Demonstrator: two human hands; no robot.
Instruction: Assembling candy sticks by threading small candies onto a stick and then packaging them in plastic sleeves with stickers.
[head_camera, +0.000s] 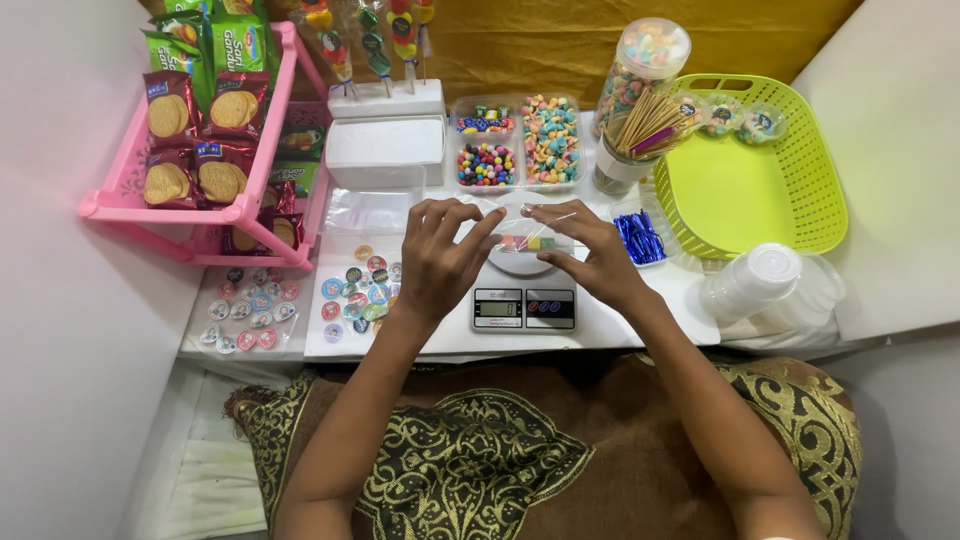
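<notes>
Both hands, the left hand (440, 262) and right hand (590, 255), pinch opposite ends of a thin candy skewer in clear wrap (527, 241) just above the small scale (523, 300) mid-counter; it looks light, crinkly and slippery, best gripped at its ends.

1. Bright, even light from above; colours vivid across the white table (640, 330).
2. Soft, faint shadows under the left hand (440, 262) and right hand (590, 258).
3. Mild glare on the clear wrapper (530, 240) and foil biscuit packs (200, 140).
4. Slight wide-angle bending near the edges.
5. Sharp in the centre; fingertips a little blurred.
</notes>
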